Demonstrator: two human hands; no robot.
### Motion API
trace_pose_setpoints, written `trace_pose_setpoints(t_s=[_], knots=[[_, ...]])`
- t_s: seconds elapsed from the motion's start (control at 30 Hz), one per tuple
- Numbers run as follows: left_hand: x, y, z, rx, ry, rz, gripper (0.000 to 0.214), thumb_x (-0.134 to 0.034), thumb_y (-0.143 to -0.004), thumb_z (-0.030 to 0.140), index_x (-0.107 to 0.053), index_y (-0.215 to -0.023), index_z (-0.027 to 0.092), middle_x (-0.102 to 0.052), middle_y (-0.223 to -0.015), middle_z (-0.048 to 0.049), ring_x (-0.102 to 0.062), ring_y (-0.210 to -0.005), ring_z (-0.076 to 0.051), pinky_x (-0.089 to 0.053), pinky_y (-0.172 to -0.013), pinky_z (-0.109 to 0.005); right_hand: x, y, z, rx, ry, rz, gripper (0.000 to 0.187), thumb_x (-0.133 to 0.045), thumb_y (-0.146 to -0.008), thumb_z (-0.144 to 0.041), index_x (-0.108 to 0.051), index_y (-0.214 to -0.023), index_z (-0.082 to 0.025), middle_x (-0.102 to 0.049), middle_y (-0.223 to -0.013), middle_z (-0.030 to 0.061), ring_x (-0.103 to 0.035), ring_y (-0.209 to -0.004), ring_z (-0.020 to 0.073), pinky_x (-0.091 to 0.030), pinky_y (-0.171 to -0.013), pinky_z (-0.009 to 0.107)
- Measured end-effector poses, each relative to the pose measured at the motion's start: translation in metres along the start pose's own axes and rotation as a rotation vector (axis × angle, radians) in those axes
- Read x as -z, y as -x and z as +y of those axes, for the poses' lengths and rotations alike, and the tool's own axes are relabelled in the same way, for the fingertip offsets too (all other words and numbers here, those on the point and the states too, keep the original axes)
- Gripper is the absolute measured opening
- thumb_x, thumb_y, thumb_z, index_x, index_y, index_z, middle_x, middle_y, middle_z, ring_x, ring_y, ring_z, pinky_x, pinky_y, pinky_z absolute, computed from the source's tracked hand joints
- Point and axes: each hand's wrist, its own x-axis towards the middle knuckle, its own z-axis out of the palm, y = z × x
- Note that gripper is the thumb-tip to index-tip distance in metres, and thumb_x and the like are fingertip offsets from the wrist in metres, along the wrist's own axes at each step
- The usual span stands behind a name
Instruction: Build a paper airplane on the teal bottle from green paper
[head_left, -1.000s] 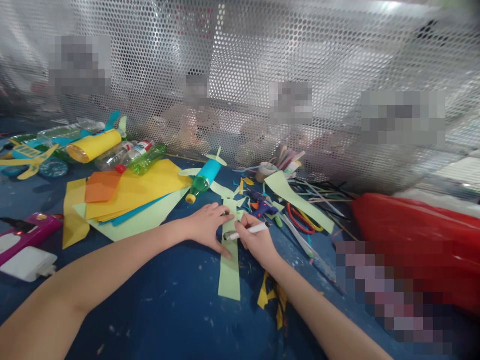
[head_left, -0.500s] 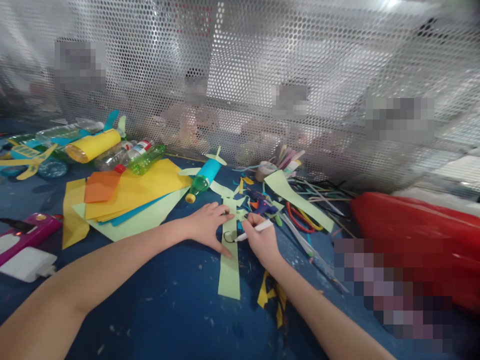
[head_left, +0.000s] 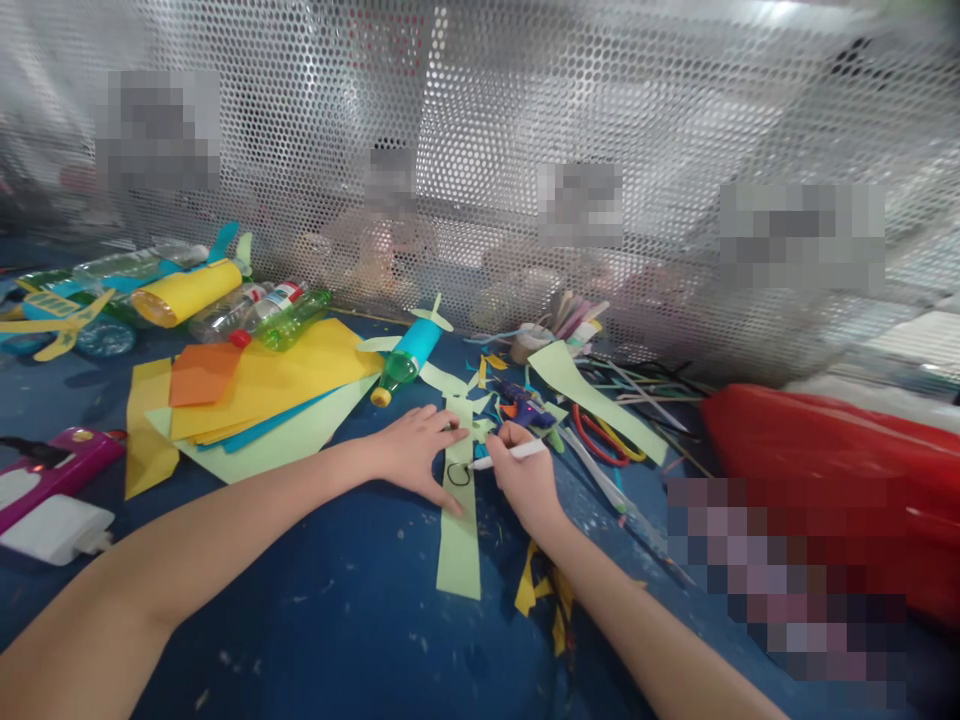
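A long pale green paper strip (head_left: 459, 550) lies on the blue table in front of me. My left hand (head_left: 416, 450) rests across it with fingers spread, thumb and fingertips pressing on the paper. My right hand (head_left: 523, 475) grips a white marker (head_left: 529, 450), its tip touching the strip near the right edge. A black, roughly round outline (head_left: 458, 484) shows on the strip between my left thumb and fingers. Just beyond is a green bottle (head_left: 403, 368) with a yellow cap, wrapped in blue paper with pale green fins.
Yellow paper sheets (head_left: 300, 385), an orange piece (head_left: 204, 374) and several bottles lie to the left, near a magenta power strip (head_left: 71, 455). A glue gun (head_left: 527, 405), paper scraps and another green strip (head_left: 592, 405) lie right. A red bag (head_left: 810, 450) sits far right; perforated metal (head_left: 480, 130) stands behind.
The marker tip has moved a little up and away along the strip, and the black curve has grown into a nearly closed loop. My left hand has stayed in place.
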Motion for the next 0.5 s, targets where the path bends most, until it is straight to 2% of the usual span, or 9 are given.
trace_pose_setpoints(t_s=[0.3,0.5], knots=[[-0.0012,-0.0003,-0.0021,0.004,0.001,-0.023,0.102,-0.047,-0.057,0.080,-0.033,-0.138,0.019,-0.038,-0.137,-0.0127,-0.031,-0.125,-0.036,-0.024,-0.104,-0.046,-0.0009,0.0008,-0.0002,-0.054,-0.054,-0.089,0.030,-0.054,-0.077,-0.029,-0.035,-0.055,-0.023,-0.041,-0.034,-0.0096,-0.037,-0.034,0.0091,-0.031,-0.042,0.021],[-0.0018,-0.0011,-0.0032,-0.002,0.020,-0.003,0.101,-0.047,-0.057,0.081,-0.036,-0.137,0.020,-0.041,-0.133,-0.0123,-0.034,-0.122,-0.034,-0.025,-0.103,-0.045,0.0008,0.0021,-0.0061,0.005,-0.204,-0.094,0.034,-0.055,-0.081,-0.038,-0.037,-0.057,-0.022,-0.044,-0.036,-0.0082,-0.038,-0.037,0.0086,-0.031,-0.044,0.021]])
